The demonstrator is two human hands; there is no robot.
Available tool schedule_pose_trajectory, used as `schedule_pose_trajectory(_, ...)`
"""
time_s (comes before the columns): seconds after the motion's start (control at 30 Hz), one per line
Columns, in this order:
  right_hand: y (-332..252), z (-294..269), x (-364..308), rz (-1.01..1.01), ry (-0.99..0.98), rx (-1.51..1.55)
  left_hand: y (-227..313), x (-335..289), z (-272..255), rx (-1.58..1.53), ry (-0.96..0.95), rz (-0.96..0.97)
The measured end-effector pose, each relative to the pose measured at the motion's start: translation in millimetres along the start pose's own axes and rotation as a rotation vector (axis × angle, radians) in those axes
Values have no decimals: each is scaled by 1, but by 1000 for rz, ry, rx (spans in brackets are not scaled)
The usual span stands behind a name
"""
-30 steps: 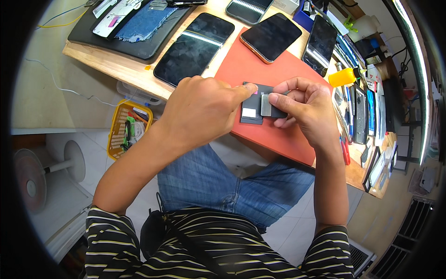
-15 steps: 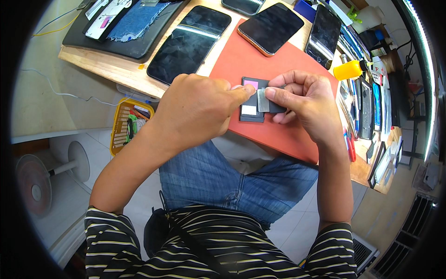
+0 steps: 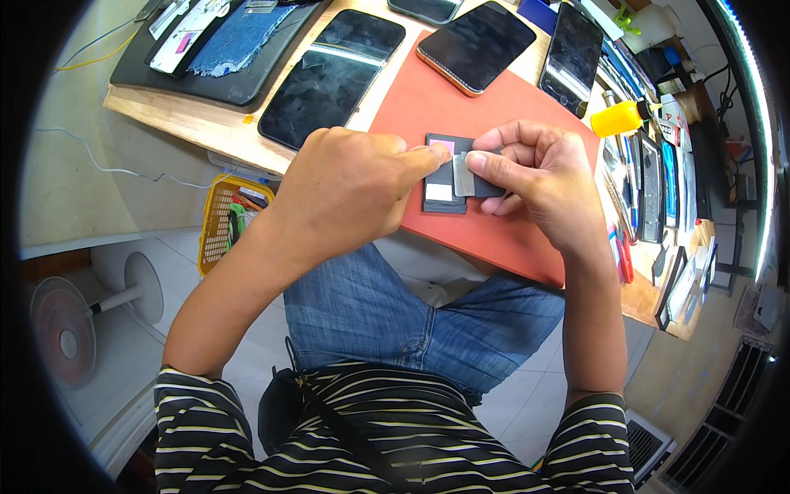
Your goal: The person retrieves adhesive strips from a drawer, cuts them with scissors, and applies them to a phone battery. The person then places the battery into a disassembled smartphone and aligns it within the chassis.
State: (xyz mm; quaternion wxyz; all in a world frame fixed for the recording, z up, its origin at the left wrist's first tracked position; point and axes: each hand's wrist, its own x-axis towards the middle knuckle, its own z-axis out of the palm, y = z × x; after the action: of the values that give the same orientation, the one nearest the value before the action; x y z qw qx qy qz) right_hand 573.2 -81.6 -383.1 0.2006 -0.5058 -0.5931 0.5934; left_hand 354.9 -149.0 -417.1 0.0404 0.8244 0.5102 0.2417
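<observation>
A flat black block (image 3: 440, 170) with a pink patch and a white patch lies on an orange-red mat. Across its right part rests a small, thin grey metal plate (image 3: 462, 177). My right hand (image 3: 539, 169) pinches this plate with the thumb on top; the other fingers curl behind and beside the block. My left hand (image 3: 354, 189) is closed, with its fingertips over the pink patch. What it may hold there is hidden by the hand itself.
Around the mat (image 3: 395, 115) lie a dark phone (image 3: 333, 78), an orange-edged phone (image 3: 477, 45) and another phone (image 3: 572, 58). A yellow bottle (image 3: 615, 119) stands at the right, by several tools. A yellow basket (image 3: 216, 218) is below the table's left edge.
The whole view has shifted very slightly. Both hands stay at the block, and the metal plate has barely moved, if at all.
</observation>
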Motion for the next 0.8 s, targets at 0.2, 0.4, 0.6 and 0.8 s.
schedule_pose_trajectory(0.2,0,3,-1,-12,26,8,-1,0,1,-13,13,5)
schedule_pose_trajectory(0.4,0,1,-1,-1,18,-7,-1,1,2,-15,13,7)
schedule_pose_trajectory(0.6,-1,0,0,-8,4,-22,5,2,1,198,-19,158)
schedule_pose_trajectory(0.8,-1,1,-1,-14,13,-2,-2,-1,-14,200,-90,193)
